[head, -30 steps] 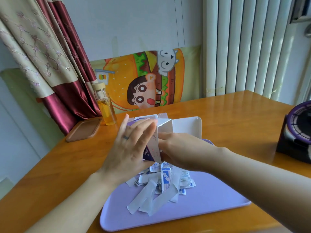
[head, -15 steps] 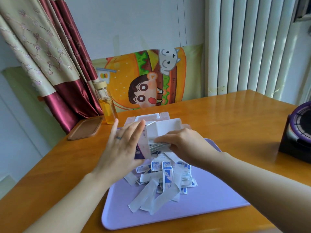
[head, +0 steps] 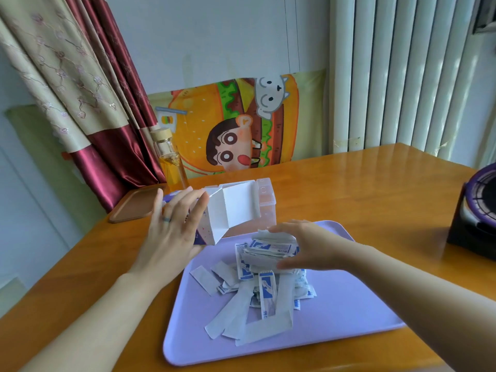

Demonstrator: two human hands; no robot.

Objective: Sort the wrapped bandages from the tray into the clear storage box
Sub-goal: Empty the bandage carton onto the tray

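Note:
A lilac tray [head: 349, 315] lies on the wooden table with a heap of wrapped bandages [head: 257, 299], white and blue, in its middle. My right hand [head: 308, 245] grips a stack of wrapped bandages [head: 271, 249] just above that heap. My left hand [head: 174, 229] holds a white and purple cardboard carton [head: 230, 210], tipped with its open end toward the tray. Behind the carton stands the clear storage box [head: 265, 194], mostly hidden by it.
A glass bottle of yellow liquid [head: 171, 159] and a brown lid [head: 134, 204] sit at the table's back left. A black and purple device [head: 475, 208] stands at the right edge. A curtain hangs at left, a cartoon cushion behind.
My right hand has pulled a stack of bandages out of the carton and moved down and right over the tray. The carton has tipped further open in my left hand.

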